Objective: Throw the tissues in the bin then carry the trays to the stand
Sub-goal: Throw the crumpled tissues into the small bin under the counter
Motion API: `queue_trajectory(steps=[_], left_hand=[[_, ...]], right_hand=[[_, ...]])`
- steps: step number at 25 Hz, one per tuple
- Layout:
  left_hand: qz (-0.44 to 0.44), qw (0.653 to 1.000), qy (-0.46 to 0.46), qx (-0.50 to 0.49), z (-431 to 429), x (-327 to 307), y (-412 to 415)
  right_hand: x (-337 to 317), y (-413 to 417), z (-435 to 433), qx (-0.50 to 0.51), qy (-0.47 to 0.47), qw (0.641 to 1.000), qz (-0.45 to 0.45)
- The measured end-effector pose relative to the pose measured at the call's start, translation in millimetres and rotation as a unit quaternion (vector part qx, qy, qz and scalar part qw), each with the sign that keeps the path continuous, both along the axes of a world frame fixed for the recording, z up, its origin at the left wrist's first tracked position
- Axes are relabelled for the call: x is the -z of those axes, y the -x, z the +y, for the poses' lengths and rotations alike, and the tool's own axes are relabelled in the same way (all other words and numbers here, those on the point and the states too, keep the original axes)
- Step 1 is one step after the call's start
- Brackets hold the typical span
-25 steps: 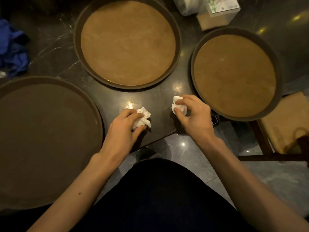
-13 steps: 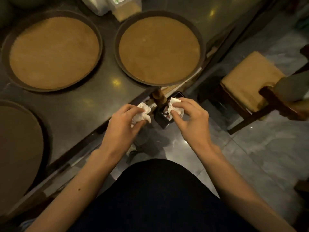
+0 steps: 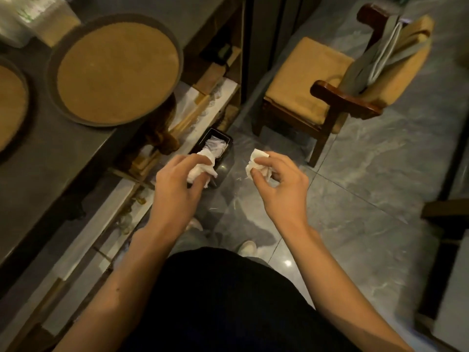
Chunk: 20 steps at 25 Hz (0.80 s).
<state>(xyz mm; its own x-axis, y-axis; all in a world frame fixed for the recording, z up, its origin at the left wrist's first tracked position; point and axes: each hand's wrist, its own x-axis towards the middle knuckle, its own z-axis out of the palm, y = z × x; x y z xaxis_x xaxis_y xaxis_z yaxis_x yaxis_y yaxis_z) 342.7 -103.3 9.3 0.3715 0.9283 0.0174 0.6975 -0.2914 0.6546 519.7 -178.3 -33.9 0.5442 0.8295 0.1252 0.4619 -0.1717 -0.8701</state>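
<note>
The left hand (image 3: pixel 175 191) pinches a crumpled white tissue (image 3: pixel 203 168); the small black bin (image 3: pixel 226 148) sits just past its fingers. The right hand (image 3: pixel 279 189) pinches another white tissue wad (image 3: pixel 255 161).

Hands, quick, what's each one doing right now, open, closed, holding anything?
Left hand: closed on a crumpled tissue, in front of the bin.
Right hand: closed on another tissue, over the floor.

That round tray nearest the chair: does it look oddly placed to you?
Yes. The round tray sticks out past the edge of the dark table, its near rim hanging over the floor. Nothing looks spilled or broken.
</note>
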Motion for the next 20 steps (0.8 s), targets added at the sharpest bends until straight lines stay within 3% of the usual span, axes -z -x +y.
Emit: queue_trajectory(steps=[6, 14, 20], left_hand=[[-0.039, 0.999, 0.026, -0.020, 25.5, 4.4, -6.7], [-0.032, 0.994, 0.105, -0.013, 71.1, 25.9, -3.4], [-0.071, 0.992, 0.108, -0.001, 97.6, 43.2, 6.5]], right_hand=[[9.7, -2.2, 14.7, 0.010, 0.009, 1.000, 0.024], [4.4, 1.9, 66.0, 0.003, 0.068, 0.998, -0.018], [15.2, 9.6, 97.9, -0.020, 0.084, 0.996, -0.025]])
